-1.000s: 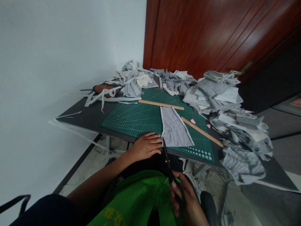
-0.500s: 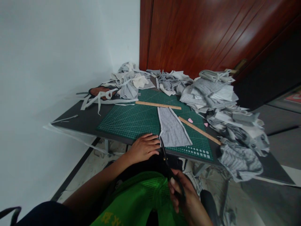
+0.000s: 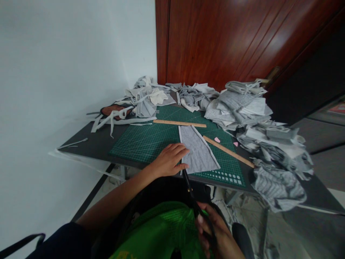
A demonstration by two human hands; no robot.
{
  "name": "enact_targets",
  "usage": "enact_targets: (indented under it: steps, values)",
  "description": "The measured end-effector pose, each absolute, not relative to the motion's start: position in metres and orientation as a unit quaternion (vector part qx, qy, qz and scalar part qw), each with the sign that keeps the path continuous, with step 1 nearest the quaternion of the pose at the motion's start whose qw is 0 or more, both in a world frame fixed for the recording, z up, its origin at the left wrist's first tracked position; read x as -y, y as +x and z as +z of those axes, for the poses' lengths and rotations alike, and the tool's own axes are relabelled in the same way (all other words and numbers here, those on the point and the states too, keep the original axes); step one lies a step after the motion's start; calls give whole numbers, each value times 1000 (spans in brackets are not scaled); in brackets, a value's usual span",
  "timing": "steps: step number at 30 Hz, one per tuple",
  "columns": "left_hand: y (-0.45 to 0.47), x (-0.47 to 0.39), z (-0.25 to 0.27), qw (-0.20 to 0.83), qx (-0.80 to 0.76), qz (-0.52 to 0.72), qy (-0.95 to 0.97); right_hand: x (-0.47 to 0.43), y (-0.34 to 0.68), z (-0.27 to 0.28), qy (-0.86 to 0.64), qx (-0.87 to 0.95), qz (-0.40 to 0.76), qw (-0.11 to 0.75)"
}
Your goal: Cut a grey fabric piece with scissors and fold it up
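A grey fabric piece with pale strips along both sides lies on the green cutting mat, narrow end away from me. My left hand rests flat over its lower left edge, fingers stretched out and the thumb pointing right. In my right hand are black scissors, gripped by the handles in front of my body. Their blades point up to the fabric's lower left corner, just below my left thumb. The tips are partly hidden there, so I cannot tell whether they touch the cloth.
One wooden ruler lies beyond the fabric, another ruler to its right, near small pink pieces. Stacked grey cloth and crumpled cloth fill the right side. Scraps and pale strips lie at the back left.
My left hand has moved up and right onto the fabric's left edge. The scissors, still in my right hand, have drawn back slightly toward me from the fabric edge. The view has shifted a little.
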State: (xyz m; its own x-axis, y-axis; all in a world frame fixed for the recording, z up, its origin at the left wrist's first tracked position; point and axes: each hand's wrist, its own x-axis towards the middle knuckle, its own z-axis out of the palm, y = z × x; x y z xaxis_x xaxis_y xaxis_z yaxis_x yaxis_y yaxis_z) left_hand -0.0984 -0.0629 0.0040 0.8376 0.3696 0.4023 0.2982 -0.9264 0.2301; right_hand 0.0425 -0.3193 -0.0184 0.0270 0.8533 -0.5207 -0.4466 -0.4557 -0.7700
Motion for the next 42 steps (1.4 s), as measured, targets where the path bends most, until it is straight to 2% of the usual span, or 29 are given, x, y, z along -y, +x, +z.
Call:
enact_targets:
  steps: [3, 7, 22, 31, 42]
  values:
    - [-103, 46, -1, 85, -81, 170, 978, 319, 44, -17, -521, 201, 680, 476]
    - [-124, 39, -9, 111, -104, 137, 979, 319, 44, -15, -518, 199, 683, 475]
    - [-143, 61, -11, 50, -115, 111, 986, 321, 43, -10, -543, 189, 675, 462]
    - [-142, 63, -9, 52, -128, 87, 987, 322, 44, -5, -567, 238, 661, 430]
    - [-143, 63, -7, 60, -129, 81, 987, 313, 45, -7, -529, 192, 664, 492]
